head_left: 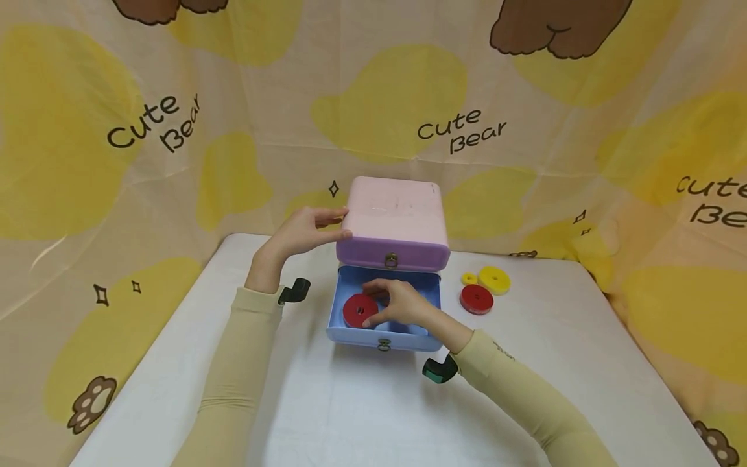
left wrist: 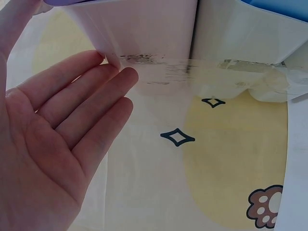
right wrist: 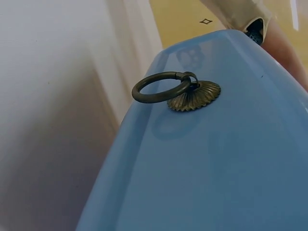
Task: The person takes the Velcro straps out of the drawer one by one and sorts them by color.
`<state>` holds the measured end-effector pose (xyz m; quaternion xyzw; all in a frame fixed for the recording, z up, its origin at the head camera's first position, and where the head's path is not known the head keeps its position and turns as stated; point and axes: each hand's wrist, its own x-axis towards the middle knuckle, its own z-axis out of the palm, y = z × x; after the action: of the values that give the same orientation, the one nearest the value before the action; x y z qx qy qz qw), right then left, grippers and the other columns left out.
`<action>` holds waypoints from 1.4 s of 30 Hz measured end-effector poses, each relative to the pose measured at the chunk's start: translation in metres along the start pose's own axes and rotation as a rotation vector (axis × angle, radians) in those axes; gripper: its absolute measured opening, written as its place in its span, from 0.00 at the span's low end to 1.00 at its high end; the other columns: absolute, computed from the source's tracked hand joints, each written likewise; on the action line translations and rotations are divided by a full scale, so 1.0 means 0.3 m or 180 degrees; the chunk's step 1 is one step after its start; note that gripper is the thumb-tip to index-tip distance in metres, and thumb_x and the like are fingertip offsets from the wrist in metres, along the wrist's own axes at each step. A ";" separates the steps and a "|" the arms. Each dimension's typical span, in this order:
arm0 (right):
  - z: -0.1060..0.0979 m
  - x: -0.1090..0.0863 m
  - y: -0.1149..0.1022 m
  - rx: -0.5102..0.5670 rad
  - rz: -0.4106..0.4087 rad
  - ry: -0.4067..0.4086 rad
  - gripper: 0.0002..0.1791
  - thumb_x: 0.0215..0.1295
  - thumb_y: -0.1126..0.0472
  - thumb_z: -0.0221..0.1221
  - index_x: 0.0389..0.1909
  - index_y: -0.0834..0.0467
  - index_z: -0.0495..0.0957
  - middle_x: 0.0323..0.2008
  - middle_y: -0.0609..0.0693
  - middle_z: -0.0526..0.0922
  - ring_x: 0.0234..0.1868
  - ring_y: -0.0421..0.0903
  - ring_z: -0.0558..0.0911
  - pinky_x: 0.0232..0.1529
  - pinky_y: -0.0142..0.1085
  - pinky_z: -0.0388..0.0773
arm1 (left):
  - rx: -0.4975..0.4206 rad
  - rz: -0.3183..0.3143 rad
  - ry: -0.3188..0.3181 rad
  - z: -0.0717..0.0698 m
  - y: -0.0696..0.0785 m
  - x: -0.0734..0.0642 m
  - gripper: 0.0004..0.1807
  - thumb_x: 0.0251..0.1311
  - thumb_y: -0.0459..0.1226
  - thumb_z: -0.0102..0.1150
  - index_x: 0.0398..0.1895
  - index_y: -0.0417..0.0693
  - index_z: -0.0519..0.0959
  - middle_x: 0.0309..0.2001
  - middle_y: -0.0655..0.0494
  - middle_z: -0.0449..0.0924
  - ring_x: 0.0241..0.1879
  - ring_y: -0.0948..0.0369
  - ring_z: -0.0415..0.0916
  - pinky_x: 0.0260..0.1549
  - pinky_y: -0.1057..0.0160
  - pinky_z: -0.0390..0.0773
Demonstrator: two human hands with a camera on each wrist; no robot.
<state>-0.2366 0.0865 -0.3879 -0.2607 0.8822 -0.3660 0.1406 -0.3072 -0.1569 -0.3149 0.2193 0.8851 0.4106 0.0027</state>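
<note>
A two-drawer box has a pink top, a purple upper drawer front and a blue lower drawer pulled out toward me. My left hand rests on the box's left side, thumb near the front corner; in the left wrist view its fingers are straight against the pink wall. My right hand reaches into the blue drawer and holds a thick red disc with a centre hole, thumb at its near edge and fingers at its far side. The right wrist view shows the drawer's brass ring pull.
Right of the box on the white table lie another red disc, a large yellow disc and a small yellow ring. A patterned cloth hangs behind the table. Clear tape crosses the box's side.
</note>
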 end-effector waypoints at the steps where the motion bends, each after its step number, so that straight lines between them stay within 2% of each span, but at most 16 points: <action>1: 0.001 0.002 0.003 -0.0048 -0.0007 -0.0013 0.39 0.46 0.55 0.73 0.62 0.57 0.71 0.58 0.51 0.78 0.58 0.49 0.76 0.60 0.43 0.73 | 0.0001 -0.0002 0.0004 0.000 0.000 0.000 0.40 0.46 0.61 0.66 0.64 0.57 0.72 0.61 0.58 0.74 0.61 0.58 0.72 0.58 0.50 0.73; 12: 0.015 0.006 0.015 -0.0476 -0.0171 -0.0019 0.37 0.46 0.59 0.74 0.61 0.56 0.72 0.58 0.50 0.78 0.59 0.47 0.75 0.62 0.43 0.70 | -0.0009 -0.0011 0.0008 -0.001 0.001 0.001 0.41 0.45 0.62 0.66 0.64 0.57 0.72 0.62 0.59 0.74 0.61 0.58 0.72 0.58 0.52 0.73; 22: 0.019 0.010 0.021 -0.0610 -0.0299 0.0056 0.35 0.46 0.59 0.74 0.59 0.56 0.74 0.55 0.50 0.79 0.57 0.47 0.76 0.61 0.42 0.72 | -0.0002 0.0012 0.0016 -0.002 0.000 0.007 0.40 0.46 0.62 0.66 0.64 0.57 0.72 0.62 0.59 0.74 0.60 0.58 0.73 0.58 0.52 0.73; 31: 0.004 0.000 0.015 -0.0783 -0.0499 -0.0017 0.34 0.47 0.57 0.73 0.58 0.59 0.74 0.53 0.51 0.80 0.54 0.46 0.77 0.59 0.41 0.74 | -0.0002 0.0013 0.0018 0.003 -0.001 0.005 0.39 0.47 0.60 0.67 0.63 0.57 0.73 0.61 0.58 0.75 0.60 0.59 0.73 0.58 0.52 0.73; 34: -0.005 -0.006 0.015 -0.0743 -0.0498 -0.0031 0.34 0.47 0.56 0.73 0.57 0.60 0.74 0.52 0.52 0.80 0.53 0.46 0.77 0.58 0.40 0.75 | -0.0031 0.0008 0.0010 0.005 -0.002 0.002 0.39 0.47 0.60 0.67 0.63 0.56 0.73 0.61 0.58 0.74 0.60 0.58 0.73 0.58 0.51 0.72; 42: -0.037 -0.030 0.027 -0.0574 -0.0245 0.0087 0.36 0.45 0.49 0.73 0.56 0.56 0.75 0.50 0.49 0.81 0.50 0.44 0.79 0.54 0.38 0.78 | -0.0011 0.0003 0.0008 0.001 -0.003 0.003 0.39 0.47 0.60 0.66 0.63 0.57 0.72 0.61 0.58 0.74 0.60 0.58 0.73 0.58 0.52 0.73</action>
<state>-0.2370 0.1028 -0.3855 -0.3010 0.9028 -0.2937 0.0904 -0.3083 -0.1568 -0.3156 0.2192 0.8843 0.4123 0.0018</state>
